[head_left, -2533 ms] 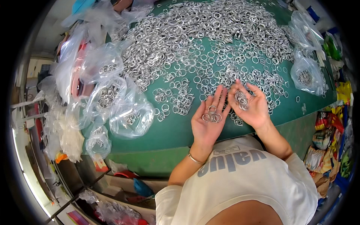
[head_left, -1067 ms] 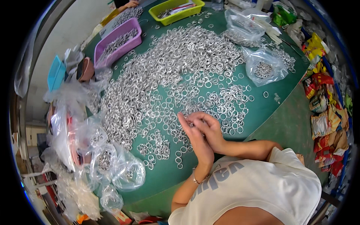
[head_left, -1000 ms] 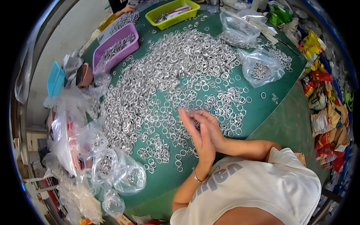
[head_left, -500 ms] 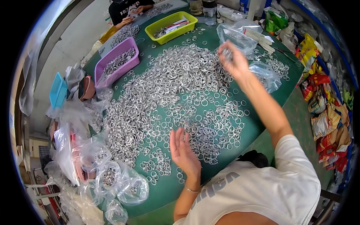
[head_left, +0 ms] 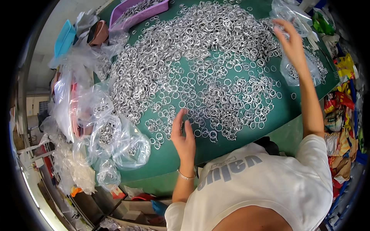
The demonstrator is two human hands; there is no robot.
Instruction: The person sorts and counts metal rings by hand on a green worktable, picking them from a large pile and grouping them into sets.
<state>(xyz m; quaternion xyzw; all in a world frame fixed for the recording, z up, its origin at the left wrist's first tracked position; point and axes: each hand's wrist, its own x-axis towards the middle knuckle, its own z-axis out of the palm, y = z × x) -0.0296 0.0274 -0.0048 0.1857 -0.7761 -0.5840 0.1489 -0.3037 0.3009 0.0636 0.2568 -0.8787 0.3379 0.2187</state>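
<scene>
A large heap of silvery metal rings (head_left: 227,30) curves over the green table (head_left: 169,163). A smaller, flatter spread of rings (head_left: 227,100) lies nearer to me. My left hand (head_left: 183,140) is open at the near edge of that spread, thumb apart from the fingers, holding nothing that I can see. At the heap's right end my right hand (head_left: 292,43) reaches out with parted fingers. Rings show by its fingertips, and it grips none that I can make out. Beside its wrist sits a clear plastic bag (head_left: 289,71) with rings in it.
A purple bin (head_left: 122,22) of metal parts stands at the back left, near a light-blue tray (head_left: 64,38). Clear bags (head_left: 133,148), some holding rings, crowd the left side. Another clear bag (head_left: 291,15) lies at the back right. Coloured packaging (head_left: 339,104) is piled beyond the right edge.
My view has tilted down toward me. My right hand, earlier raised with a clump of rings, now has its fingers apart at the heap's right end. The left hand stays open by the near rings.
</scene>
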